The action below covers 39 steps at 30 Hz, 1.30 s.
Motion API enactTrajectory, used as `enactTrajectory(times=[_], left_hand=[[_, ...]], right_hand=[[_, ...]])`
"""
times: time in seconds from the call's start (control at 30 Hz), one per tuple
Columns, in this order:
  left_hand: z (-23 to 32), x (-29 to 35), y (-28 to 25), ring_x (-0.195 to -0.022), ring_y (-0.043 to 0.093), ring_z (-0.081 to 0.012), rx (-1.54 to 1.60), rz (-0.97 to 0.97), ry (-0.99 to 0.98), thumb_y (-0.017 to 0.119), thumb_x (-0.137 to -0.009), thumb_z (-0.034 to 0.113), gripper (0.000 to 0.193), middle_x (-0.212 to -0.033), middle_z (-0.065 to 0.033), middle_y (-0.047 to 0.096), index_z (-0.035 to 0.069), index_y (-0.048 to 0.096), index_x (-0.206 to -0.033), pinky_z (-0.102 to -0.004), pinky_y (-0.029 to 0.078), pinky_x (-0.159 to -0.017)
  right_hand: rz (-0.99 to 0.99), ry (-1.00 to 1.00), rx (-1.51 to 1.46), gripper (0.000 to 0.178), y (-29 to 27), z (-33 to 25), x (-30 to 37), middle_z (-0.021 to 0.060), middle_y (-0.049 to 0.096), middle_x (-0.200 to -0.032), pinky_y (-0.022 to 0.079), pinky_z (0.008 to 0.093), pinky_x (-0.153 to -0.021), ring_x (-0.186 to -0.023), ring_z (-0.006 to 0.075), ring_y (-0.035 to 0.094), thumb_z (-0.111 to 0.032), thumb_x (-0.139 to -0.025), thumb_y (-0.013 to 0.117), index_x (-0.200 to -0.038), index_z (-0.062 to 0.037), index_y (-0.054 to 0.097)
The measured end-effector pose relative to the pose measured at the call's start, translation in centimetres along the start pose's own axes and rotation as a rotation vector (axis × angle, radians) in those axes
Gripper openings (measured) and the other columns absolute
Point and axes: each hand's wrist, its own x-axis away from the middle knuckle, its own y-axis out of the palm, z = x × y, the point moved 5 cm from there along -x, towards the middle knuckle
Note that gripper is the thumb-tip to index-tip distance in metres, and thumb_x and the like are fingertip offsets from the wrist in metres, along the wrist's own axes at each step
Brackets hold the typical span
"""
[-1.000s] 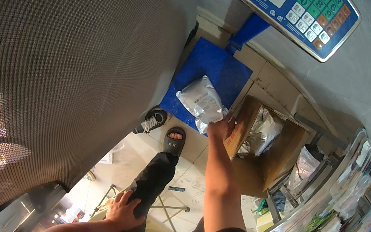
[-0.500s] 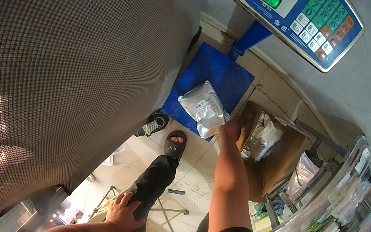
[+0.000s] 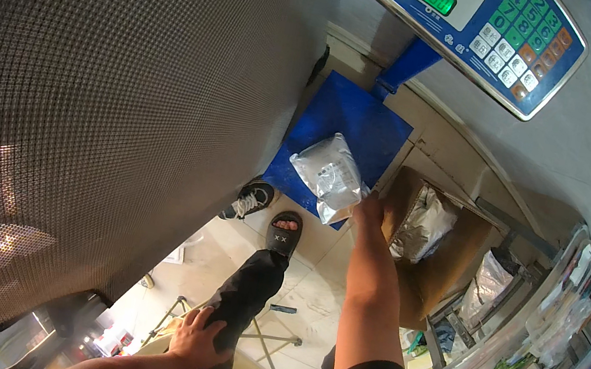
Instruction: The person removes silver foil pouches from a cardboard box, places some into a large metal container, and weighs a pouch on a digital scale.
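A silver foil bag (image 3: 329, 175) with a pale label lies on the blue platform (image 3: 359, 113) of a floor scale. My right hand (image 3: 370, 209) reaches forward to the bag's near right corner and is closed on it; the fingertips are partly hidden. My left hand (image 3: 200, 338) rests on my left leg in black trousers, fingers spread and holding nothing. Above the platform, the scale's display panel (image 3: 465, 29) has lit green readouts and a keypad. Right of my right hand stands an open cardboard box (image 3: 431, 287) with another silver foil bag (image 3: 426, 227) inside.
A large mesh-textured surface (image 3: 122, 91) fills the left side. On the right is a cluttered shelf (image 3: 518, 358) with a silver-white package (image 3: 487, 285) beside it. A black sandal (image 3: 282, 236) and a dark shoe (image 3: 252, 199) are on the tiled floor, near thin stool legs (image 3: 271, 346).
The view has shifted slightly, so the scale and box sit a little further right and lower. My right hand stays at the bag's corner; my left hand has not moved.
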Motion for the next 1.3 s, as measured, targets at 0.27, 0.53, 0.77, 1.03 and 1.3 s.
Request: enactTrajectory(times=[0.27, 0.53, 0.77, 1.03, 1.3], left_hand=[[1.0, 0.4, 1.1, -0.132, 0.029, -0.0371, 0.004, 0.038, 0.015, 0.07, -0.068, 0.052, 0.069, -0.143, -0.0154, 0.033, 0.019, 0.057, -0.126, -0.0507, 0.03, -0.106], [0.7, 0.9, 2.0, -0.133, 0.028, -0.0362, -0.015, 0.028, 0.021, 0.069, -0.068, 0.053, 0.07, -0.143, -0.0154, 0.033, 0.018, 0.056, -0.127, -0.0504, 0.027, -0.108], [0.3, 1.3, 2.4, -0.132, 0.029, -0.0354, -0.016, 0.041, 0.014, 0.069, -0.068, 0.053, 0.07, -0.143, -0.0151, 0.034, 0.018, 0.056, -0.128, -0.0482, 0.027, -0.109], [0.6, 1.2, 1.9, -0.132, 0.03, -0.035, -0.006, 0.037, 0.01, 0.069, -0.068, 0.053, 0.07, -0.143, -0.0148, 0.034, 0.018, 0.056, -0.127, -0.0487, 0.028, -0.109], [0.7, 1.2, 1.6, -0.132, 0.029, -0.0351, 0.002, 0.046, 0.021, 0.069, -0.068, 0.053, 0.07, -0.143, -0.0152, 0.034, 0.018, 0.056, -0.127, -0.0494, 0.027, -0.108]], right_hand=[[0.129, 0.036, -0.096, 0.08, -1.2, -1.1, 4.3, 0.0273, 0.031, -0.142, 0.046, 0.0434, -0.097, -0.123, 0.0406, 0.047, -0.015, -0.076, 0.069, -0.143, -0.0056, 0.026], [0.175, 0.027, -0.045, 0.086, -0.3, 0.6, 2.6, 0.0249, 0.021, -0.149, 0.046, 0.0435, -0.098, -0.127, 0.039, 0.044, -0.013, -0.076, 0.069, -0.147, -0.0109, 0.021], [0.178, 0.022, -0.081, 0.089, -0.5, -0.1, 3.6, 0.0244, 0.02, -0.15, 0.048, 0.0437, -0.097, -0.125, 0.0402, 0.046, -0.02, -0.074, 0.074, -0.145, -0.0104, 0.023], [0.172, -0.012, -0.052, 0.096, -0.1, 0.3, 3.2, 0.0268, 0.022, -0.148, 0.047, 0.0436, -0.097, -0.122, 0.0414, 0.049, -0.025, -0.07, 0.078, -0.145, -0.0081, 0.02], [0.17, -0.004, -0.076, 0.087, 0.1, 0.8, 2.0, 0.0279, 0.034, -0.14, 0.042, 0.0454, -0.1, -0.124, 0.0424, 0.044, -0.013, -0.075, 0.067, -0.146, -0.0045, 0.018]])
